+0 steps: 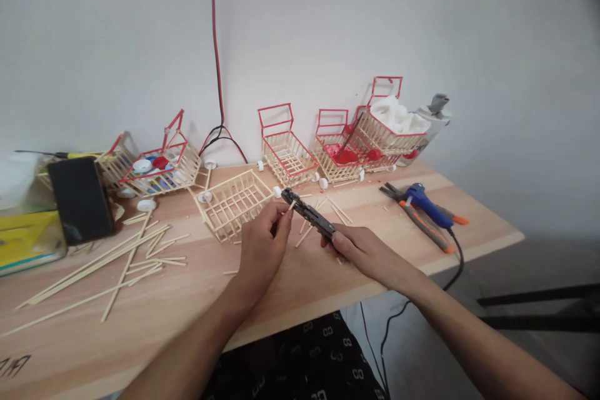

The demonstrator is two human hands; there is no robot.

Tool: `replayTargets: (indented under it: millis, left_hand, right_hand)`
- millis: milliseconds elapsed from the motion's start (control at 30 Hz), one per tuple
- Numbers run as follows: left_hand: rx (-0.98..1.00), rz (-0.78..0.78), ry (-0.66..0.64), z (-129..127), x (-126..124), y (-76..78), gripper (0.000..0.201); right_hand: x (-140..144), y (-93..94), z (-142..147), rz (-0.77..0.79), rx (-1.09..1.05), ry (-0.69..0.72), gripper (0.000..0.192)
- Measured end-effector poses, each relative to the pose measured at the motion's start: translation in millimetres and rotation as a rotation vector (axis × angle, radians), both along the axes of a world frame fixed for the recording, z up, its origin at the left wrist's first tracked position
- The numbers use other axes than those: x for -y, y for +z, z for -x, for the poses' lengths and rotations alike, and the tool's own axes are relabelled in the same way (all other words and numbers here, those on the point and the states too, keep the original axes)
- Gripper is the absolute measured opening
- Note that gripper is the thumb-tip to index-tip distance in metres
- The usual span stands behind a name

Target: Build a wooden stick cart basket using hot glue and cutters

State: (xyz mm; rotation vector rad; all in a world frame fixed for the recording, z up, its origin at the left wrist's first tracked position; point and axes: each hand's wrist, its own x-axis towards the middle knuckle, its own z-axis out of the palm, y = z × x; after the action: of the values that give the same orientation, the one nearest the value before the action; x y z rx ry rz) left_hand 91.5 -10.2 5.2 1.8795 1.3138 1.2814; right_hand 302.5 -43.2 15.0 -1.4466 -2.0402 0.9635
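Hands (262, 240) work pliers (309, 214) over wooden table (328, 275) against white wall (328, 25).

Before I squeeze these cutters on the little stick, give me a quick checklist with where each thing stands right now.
1. Right hand grips the cutters by the handles: ok.
2. Left hand pinches the short stick and holds it up to the cutter tip: ok.
3. Stick seated between the blades: cannot tell, too small to see.
4. Left fingertips clear of the blades: cannot tell, they sit very near the tip.
5. Unpainted stick basket lies just behind the hands, apart from the cutters: ok.
6. Glue gun lies on the table to the right, away from both hands: ok.
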Motion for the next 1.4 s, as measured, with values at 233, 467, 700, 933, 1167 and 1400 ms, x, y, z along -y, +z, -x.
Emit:
replayTargets:
  millis: [233,467,700,933,1167,1400]
  left_hand:
    - [-0.100,-0.076,0.018,0.4,-0.4,1.0,0.014]
    - [-0.088,-0.064,0.015,0.3,0.3,-0.4,0.015]
    - [-0.063,-0.044,-0.011,0.4,-0.2,0.5,0.016]
    - [-0.082,-0.039,-0.013,-0.6,0.8,2.0,0.015]
    - [-0.083,-0.013,-0.019,-1.5,0.2,2.0,0.016]
    - [-0.055,0.058,-0.023,-1.7,-0.4,2.7,0.016]
  right_hand:
    - [-0.8,1.4,3.3,-0.061,0.078,-0.024,0.058]
    - [-2.6,-4.9,1.9,-0.100,0.082,-0.032,0.056]
    - [-0.8,-12.3,5.9,-0.095,0.022,-0.082,0.055]
    - [-0.8,-20.1,3.8,-0.161,0.053,-0.090,0.053]
    - [1.0,-20.4,7.1,-0.198,0.115,-0.122,0.052]
    - [0.3,-21.2,11.2,-0.183,0.135,-0.142,0.052]
